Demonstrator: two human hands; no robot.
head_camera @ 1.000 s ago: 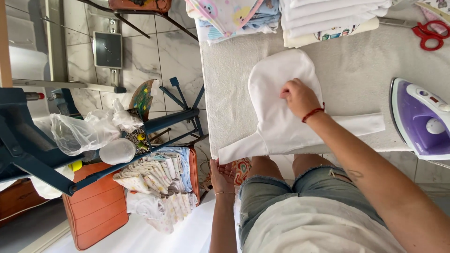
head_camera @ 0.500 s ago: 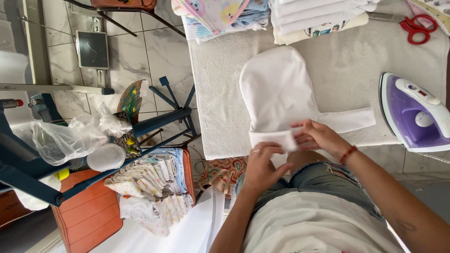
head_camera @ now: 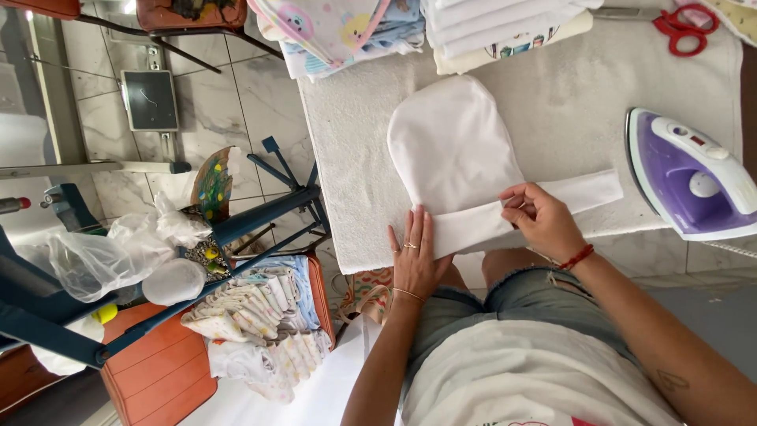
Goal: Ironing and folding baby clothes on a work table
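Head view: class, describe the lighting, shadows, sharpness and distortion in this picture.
Head view: soft, even daylight; only faint shadows under the left hand and right hand on the white folded cloth piece; mild glare on the purple and white steam iron; focus sharp throughout; wide-angle lens stretches the edges.

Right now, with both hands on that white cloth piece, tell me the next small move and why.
Probably smooth the folded band flat toward the right. The left hand lies flat, pinning the near edge of the white cloth piece, while the right hand pinches the fold where the long strip crosses it. The strip's right end looks loose, and the purple iron stands close by on the padded table.
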